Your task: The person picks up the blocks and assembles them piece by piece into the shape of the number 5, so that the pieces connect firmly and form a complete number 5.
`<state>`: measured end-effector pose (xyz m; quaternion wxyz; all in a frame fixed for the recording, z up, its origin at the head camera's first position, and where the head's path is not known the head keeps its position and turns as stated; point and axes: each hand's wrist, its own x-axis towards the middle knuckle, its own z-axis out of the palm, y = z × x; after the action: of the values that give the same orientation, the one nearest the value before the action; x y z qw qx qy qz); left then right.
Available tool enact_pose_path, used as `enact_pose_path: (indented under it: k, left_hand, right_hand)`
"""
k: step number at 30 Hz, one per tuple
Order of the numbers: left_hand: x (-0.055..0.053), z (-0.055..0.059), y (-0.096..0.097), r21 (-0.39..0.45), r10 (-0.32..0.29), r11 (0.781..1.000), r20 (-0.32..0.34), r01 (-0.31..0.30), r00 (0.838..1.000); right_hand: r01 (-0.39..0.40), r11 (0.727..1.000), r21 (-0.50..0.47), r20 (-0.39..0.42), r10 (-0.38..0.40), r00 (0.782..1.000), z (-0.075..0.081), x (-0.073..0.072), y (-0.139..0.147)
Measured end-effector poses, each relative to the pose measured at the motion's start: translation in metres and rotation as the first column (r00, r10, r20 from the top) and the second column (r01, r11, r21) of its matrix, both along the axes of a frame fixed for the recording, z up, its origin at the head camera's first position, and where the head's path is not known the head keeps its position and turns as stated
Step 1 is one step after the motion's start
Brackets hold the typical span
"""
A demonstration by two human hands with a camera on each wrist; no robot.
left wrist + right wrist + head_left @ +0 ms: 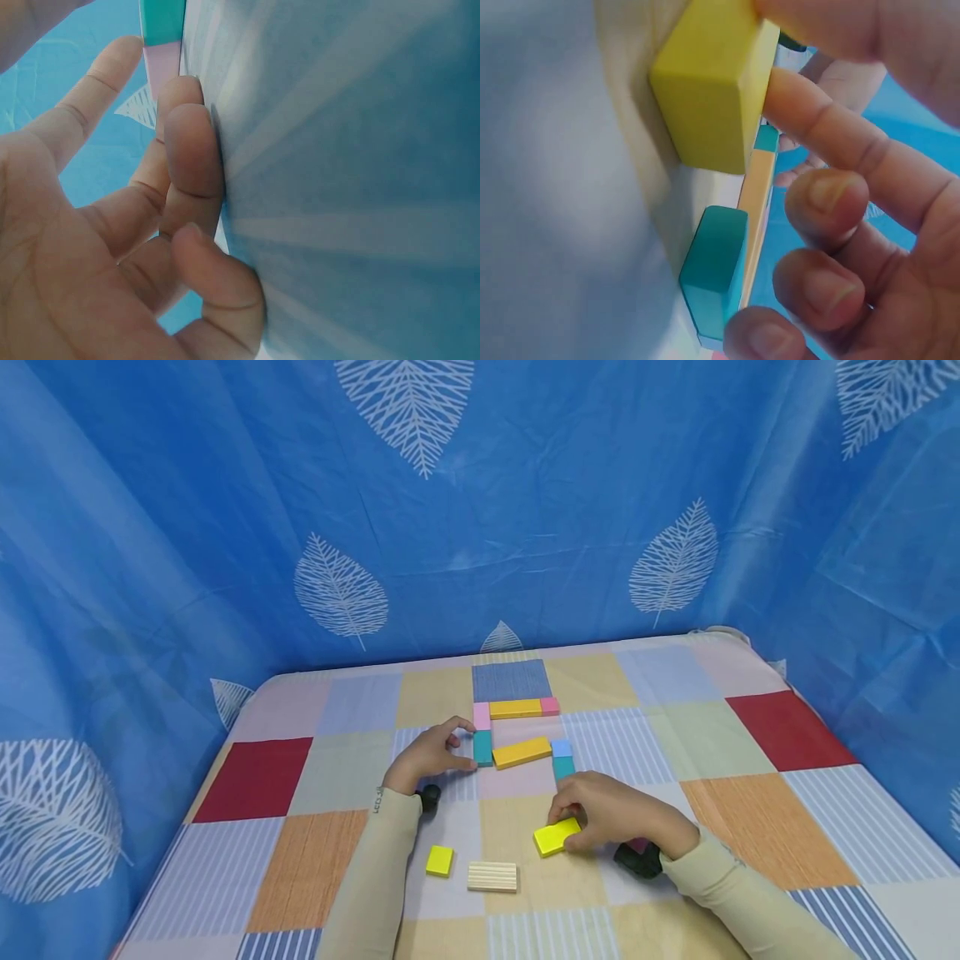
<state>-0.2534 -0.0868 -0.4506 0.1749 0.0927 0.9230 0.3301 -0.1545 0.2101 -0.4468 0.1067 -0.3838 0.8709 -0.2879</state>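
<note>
My right hand (611,810) pinches a yellow block (557,837) between thumb and index finger, low over the cloth. In the right wrist view this yellow block (705,90) has its other fingers curled loosely below. My left hand (431,753) is beside a teal block (483,748), its index finger and thumb stretched toward that block's left side. In the left wrist view the index fingertip touches the seam of the teal block (162,21) and a pink block (163,64); the thumb tip is out of frame. An orange block (522,752) lies slantwise right of the teal one.
A longer orange block (515,709) and a small pink block (550,706) form the far row. Light blue (561,748) and teal (563,767) blocks stand at the right. Nearer lie a small yellow block (439,861) and a ridged wooden block (492,877) on the patchwork cloth (330,885).
</note>
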Motion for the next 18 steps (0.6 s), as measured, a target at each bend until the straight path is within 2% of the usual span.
enact_pose_path:
  k: [8, 18]
  left_hand:
    - [0.0, 0.001, 0.0001, -0.005, -0.01, 1.0, -0.008, 0.01, 1.0]
    - [0.0009, 0.0013, 0.0002, -0.007, -0.007, 1.0, -0.008, 0.007, 1.0]
  right_hand:
    - [0.053, 0.998, 0.013, -0.041, -0.053, 0.998, -0.0039, -0.0034, 0.0015]
    - [0.062, 0.998, 0.008, -0.077, -0.062, 0.995, -0.0067, -0.0057, 0.0025]
